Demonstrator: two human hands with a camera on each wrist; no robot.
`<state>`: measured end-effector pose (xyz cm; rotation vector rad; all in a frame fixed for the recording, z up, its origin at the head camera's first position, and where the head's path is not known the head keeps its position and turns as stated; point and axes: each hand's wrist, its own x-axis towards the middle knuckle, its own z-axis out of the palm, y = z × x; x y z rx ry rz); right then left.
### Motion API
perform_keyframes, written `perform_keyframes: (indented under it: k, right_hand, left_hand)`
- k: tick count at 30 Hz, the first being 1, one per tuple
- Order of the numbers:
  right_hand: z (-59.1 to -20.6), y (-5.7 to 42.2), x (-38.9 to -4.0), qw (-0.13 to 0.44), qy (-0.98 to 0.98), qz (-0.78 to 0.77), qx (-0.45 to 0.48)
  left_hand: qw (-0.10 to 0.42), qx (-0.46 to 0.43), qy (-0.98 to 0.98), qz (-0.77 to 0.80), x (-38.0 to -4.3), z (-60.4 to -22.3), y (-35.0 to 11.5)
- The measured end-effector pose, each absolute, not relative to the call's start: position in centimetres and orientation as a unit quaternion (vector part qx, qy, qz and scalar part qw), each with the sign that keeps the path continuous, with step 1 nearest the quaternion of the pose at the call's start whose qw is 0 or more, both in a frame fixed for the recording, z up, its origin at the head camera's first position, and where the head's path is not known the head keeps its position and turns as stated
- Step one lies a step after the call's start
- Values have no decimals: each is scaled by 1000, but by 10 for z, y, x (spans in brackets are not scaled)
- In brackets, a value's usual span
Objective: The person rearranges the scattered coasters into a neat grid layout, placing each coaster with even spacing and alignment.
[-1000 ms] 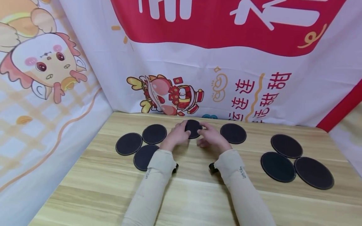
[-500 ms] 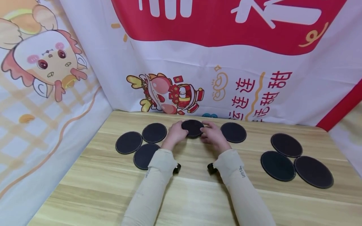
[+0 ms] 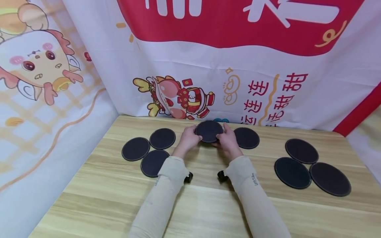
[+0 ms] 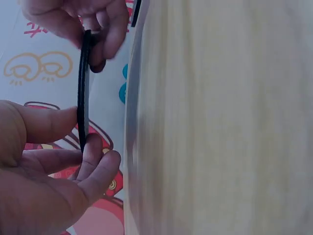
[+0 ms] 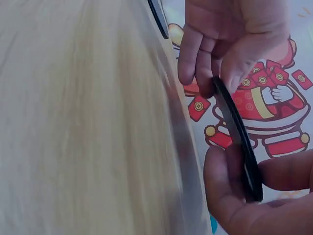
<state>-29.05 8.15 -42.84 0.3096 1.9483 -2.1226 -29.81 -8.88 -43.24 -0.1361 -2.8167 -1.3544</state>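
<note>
Both arms reach forward from the near side, beige fabric sleeves [image 3: 253, 195] to the wrists, hands facing each other toward the far edge of the bench [image 3: 205, 205]. Left hand [image 3: 189, 140] has the left rim of the held coaster [image 3: 209, 131]; right hand [image 3: 228, 140] has the right rim. Grip on each side: closed down to coaster thickness, thumb on the upper face, fingers underneath.

Coaster is off the bench, held just above its far part, between the hands. Thin black disc, matte face, fine pale line round the rim. Upper face shows in the head view; both wrist views get it nearly edge-on. Round outline, so can't assign a long axis; its width runs left-right between the hands.

Similar discs lie flat on the bench: lone coaster [image 3: 246, 138] just right of the right hand, left trio [image 3: 135, 149] in a tight cluster, right trio [image 3: 292, 173] likewise. Bench top is pale wood grain. Printed cloth backdrop [image 3: 205, 61] hangs behind, white and red.
</note>
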Motion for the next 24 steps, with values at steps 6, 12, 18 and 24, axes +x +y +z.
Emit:
perform_keyframes:
  k: [6, 12, 18, 24]
  right_hand:
    - [-428, 87, -287, 147, 684, -711, 68]
    - [-424, 88, -284, 164, 701, -693, 29]
    - [-424, 87, -281, 150, 692, -705, 32]
    - [-425, 82, -277, 143, 684, -715, 21]
  left_hand:
    - [3, -23, -890, -454, -295, -425, -95]
    - [1, -4, -873, -487, -290, -414, -100]
    - [4, 3, -865, -503, -284, -411, -101]
    - [3, -2, -852, -524, -274, -412, -107]
